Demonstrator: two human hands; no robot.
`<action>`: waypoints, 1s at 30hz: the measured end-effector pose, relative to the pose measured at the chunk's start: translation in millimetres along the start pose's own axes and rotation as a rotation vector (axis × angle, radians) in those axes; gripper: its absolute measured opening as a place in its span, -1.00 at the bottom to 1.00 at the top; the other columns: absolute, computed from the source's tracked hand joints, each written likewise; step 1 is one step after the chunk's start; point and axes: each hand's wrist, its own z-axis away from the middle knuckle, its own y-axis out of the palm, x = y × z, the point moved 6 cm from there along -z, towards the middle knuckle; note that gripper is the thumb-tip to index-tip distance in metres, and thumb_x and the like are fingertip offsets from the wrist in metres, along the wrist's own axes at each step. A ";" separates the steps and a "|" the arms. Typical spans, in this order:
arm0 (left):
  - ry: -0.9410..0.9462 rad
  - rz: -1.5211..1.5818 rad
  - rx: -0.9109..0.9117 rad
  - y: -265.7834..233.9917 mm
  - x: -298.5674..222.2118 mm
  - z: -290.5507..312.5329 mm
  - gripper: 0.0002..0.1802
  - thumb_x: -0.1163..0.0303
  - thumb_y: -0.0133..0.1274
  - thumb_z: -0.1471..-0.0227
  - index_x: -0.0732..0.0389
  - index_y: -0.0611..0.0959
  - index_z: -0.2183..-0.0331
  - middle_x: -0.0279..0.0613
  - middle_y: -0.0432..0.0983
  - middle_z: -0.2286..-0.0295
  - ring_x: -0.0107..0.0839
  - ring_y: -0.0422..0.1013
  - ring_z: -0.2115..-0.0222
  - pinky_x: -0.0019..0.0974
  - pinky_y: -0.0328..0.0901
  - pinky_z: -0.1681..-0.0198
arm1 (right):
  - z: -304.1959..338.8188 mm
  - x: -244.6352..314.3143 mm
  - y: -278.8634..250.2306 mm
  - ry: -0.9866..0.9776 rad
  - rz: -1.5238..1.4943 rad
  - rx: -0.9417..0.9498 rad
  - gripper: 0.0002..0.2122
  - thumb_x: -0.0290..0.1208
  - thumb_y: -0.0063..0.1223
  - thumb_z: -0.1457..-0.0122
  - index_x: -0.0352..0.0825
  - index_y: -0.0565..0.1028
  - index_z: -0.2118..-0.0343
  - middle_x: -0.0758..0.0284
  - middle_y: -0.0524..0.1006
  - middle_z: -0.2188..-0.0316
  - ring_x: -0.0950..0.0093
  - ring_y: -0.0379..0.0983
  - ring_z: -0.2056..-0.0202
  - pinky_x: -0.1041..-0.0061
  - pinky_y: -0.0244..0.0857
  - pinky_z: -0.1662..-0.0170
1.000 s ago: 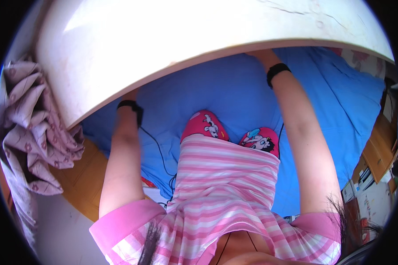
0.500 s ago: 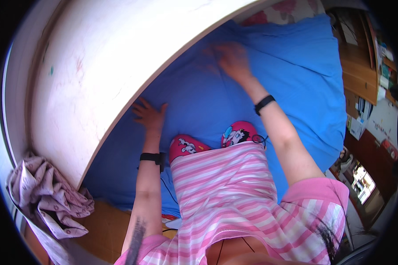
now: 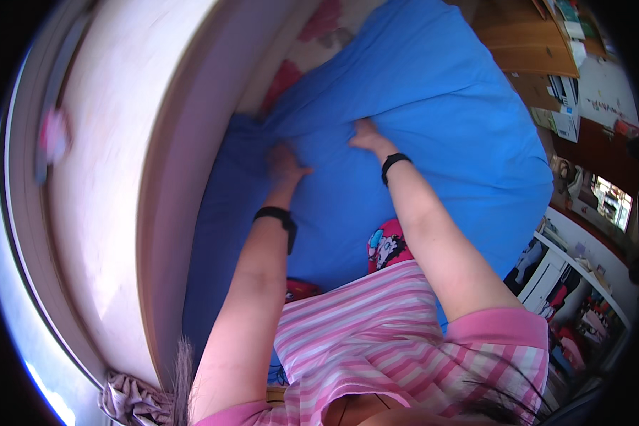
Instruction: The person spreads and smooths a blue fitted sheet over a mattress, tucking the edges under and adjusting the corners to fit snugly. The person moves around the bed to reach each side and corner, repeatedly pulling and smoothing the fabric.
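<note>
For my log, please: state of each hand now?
Left hand: thumb spread, but blurred; grip on blue bedsheet cannot be told.
Right hand: at blue bedsheet; open or closed cannot be told.

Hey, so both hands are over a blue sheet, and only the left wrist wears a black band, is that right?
Not quite: in the head view, the right wrist wears a black band too. The left hand and right hand are indeed over the blue sheet.

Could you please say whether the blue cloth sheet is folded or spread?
Spread, though wrinkled: the blue cloth sheet covers a wide area in broad stretches.
</note>
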 end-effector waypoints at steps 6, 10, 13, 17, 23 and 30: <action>-0.197 -0.088 0.040 19.6 41.9 17.7 0.42 -0.18 0.36 0.53 0.42 -0.04 -0.16 0.23 -0.04 -0.15 0.06 -0.09 -0.18 -0.06 -0.08 -0.22 | 35.9 27.1 28.6 -0.228 -0.143 0.206 -0.50 -0.29 0.25 0.30 -0.36 0.44 0.21 0.05 0.39 0.13 0.16 0.29 0.05 0.35 0.22 0.00; -0.314 -0.171 0.093 16.5 43.7 19.9 0.45 -0.19 0.37 0.55 0.48 -0.07 -0.13 0.29 -0.07 -0.13 0.08 -0.03 -0.15 -0.09 0.05 -0.16 | 48.8 24.2 -29.2 -0.375 -0.505 0.628 -0.71 -0.43 0.23 0.20 -0.31 0.49 0.34 0.30 0.48 0.39 0.50 0.40 0.37 0.53 0.31 0.31; -0.317 -0.190 0.071 13.2 46.1 6.5 0.47 -0.24 0.34 0.55 0.54 -0.09 -0.10 0.34 -0.07 -0.11 0.11 -0.01 -0.13 -0.10 0.07 -0.16 | -9.4 -2.4 -165.6 -0.468 -0.255 0.039 -0.75 -0.48 0.14 0.17 -0.26 0.52 0.33 0.23 0.50 0.30 0.33 0.46 0.30 0.43 0.35 0.30; -0.287 -0.321 0.120 15.5 50.0 -1.8 0.44 -0.27 0.31 0.56 0.52 0.00 -0.11 0.26 0.04 -0.09 0.07 0.06 -0.10 -0.05 -0.02 -0.19 | -92.0 9.3 -267.3 -0.645 -0.046 -0.404 -0.49 -0.69 -0.06 0.10 -0.15 0.34 0.01 0.23 0.29 -0.03 0.12 0.43 0.19 0.25 0.35 0.15; -0.224 -0.337 0.107 7.1 39.0 -2.6 0.42 -0.28 0.30 0.56 0.50 0.03 -0.12 0.16 0.05 -0.12 0.03 0.01 -0.14 -0.05 -0.05 -0.20 | -145.4 7.8 -253.0 -0.085 0.305 -0.174 -0.35 -0.58 0.15 0.11 -0.12 0.18 -0.11 0.19 0.21 -0.03 0.11 0.42 0.17 0.26 0.37 0.14; -0.226 -0.419 0.309 22.5 45.5 -16.1 0.40 -0.34 0.23 0.50 0.50 0.06 -0.13 0.21 0.03 -0.14 0.06 -0.04 -0.18 -0.01 -0.03 -0.17 | -82.2 -34.3 -279.7 0.029 -0.081 -0.438 -0.22 -0.35 0.25 0.11 -0.15 0.06 -0.19 0.14 0.05 -0.18 0.09 0.36 0.07 0.22 0.32 0.05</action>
